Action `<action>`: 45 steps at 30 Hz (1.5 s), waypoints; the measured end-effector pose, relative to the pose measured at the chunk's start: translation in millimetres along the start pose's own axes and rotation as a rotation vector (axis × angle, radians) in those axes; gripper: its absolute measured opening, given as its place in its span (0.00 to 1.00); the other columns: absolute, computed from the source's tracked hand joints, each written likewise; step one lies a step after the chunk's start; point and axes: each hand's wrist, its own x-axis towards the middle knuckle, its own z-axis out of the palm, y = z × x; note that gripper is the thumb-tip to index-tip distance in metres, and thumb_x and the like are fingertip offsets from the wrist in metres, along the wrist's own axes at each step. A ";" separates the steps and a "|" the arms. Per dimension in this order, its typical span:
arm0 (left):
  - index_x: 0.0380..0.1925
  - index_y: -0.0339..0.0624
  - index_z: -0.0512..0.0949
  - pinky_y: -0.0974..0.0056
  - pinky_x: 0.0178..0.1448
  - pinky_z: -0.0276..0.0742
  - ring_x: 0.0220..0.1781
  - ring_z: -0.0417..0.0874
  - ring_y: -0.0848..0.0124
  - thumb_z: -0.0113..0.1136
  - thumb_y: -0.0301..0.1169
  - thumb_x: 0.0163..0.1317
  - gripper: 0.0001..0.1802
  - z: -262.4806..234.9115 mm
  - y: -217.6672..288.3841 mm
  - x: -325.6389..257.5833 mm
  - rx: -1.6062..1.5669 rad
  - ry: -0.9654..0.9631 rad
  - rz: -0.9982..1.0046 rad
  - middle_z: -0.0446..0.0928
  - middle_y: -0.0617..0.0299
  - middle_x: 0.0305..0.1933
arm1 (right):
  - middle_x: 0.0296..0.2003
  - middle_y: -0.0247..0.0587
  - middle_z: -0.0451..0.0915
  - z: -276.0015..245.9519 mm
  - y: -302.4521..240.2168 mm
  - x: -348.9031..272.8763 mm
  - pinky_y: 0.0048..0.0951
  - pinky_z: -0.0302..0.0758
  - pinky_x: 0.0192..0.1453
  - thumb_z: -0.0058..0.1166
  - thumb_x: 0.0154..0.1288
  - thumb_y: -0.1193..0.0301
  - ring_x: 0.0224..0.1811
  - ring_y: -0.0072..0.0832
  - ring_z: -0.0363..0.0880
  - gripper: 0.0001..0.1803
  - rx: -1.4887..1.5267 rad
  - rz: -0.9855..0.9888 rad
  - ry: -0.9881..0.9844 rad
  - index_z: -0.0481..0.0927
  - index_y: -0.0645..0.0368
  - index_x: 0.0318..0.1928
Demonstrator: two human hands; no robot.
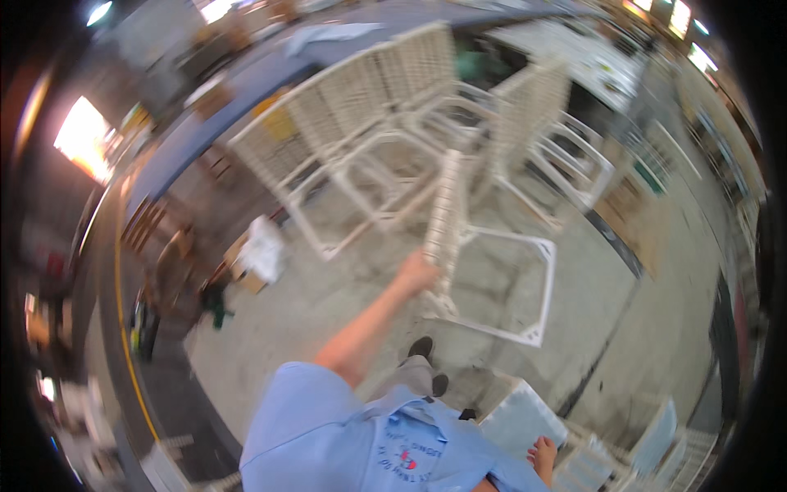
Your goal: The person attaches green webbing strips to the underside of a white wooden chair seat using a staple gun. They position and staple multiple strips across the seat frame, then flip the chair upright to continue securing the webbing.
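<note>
My left hand (420, 272) is closed round the edge of a white chair frame's woven back (447, 205). The frame's bare white seat ring (548, 287) extends right of the back, just above the concrete floor or on it; I cannot tell which. Low on the right, my right hand (543, 455) hangs with its fingers loosely bent and apart, holding nothing that I can see. Close beside it is a pale, box-like block (523, 418). Motion smears much of the picture.
Several similar white woven chair frames (336, 107) stand ahead in a row, with more (533, 107) to their right. Behind them runs a long blue-topped table (205, 135). A white bag (261, 250) and cardboard lie left. Flattened cardboard (627, 205) is on the right floor.
</note>
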 end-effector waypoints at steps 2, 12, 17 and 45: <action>0.48 0.37 0.78 0.58 0.34 0.79 0.31 0.82 0.66 0.67 0.29 0.50 0.22 12.3 -11.0 -42.3 -0.065 0.081 0.064 0.82 0.55 0.36 | 0.39 0.41 0.78 -12.3 -10.3 15.7 0.36 0.79 0.29 0.53 0.72 0.60 0.29 0.34 0.80 0.22 0.003 -0.047 -0.006 0.73 0.61 0.59; 0.45 0.36 0.82 0.61 0.39 0.80 0.33 0.84 0.67 0.70 0.36 0.47 0.24 -109.5 -124.9 -242.9 -0.237 0.364 -0.155 0.83 0.55 0.35 | 0.38 0.42 0.78 63.6 -47.6 0.0 0.38 0.79 0.30 0.53 0.72 0.60 0.29 0.35 0.79 0.23 -0.480 -0.147 -0.167 0.73 0.63 0.59; 0.47 0.38 0.81 0.66 0.28 0.75 0.25 0.79 0.74 0.71 0.35 0.50 0.24 -215.9 -205.3 -349.3 -0.268 0.466 -0.188 0.80 0.63 0.30 | 0.38 0.42 0.79 136.8 -47.8 -38.3 0.39 0.79 0.30 0.53 0.72 0.60 0.29 0.35 0.79 0.23 -0.601 -0.226 -0.253 0.73 0.64 0.58; 0.44 0.37 0.76 0.67 0.19 0.74 0.18 0.73 0.75 0.62 0.21 0.54 0.16 -455.4 -429.7 -683.9 -0.903 2.010 -0.638 0.72 0.65 0.23 | 0.42 0.48 0.81 701.7 -234.9 -270.4 0.44 0.80 0.36 0.55 0.68 0.66 0.34 0.42 0.84 0.17 -1.569 -0.476 -0.546 0.78 0.59 0.55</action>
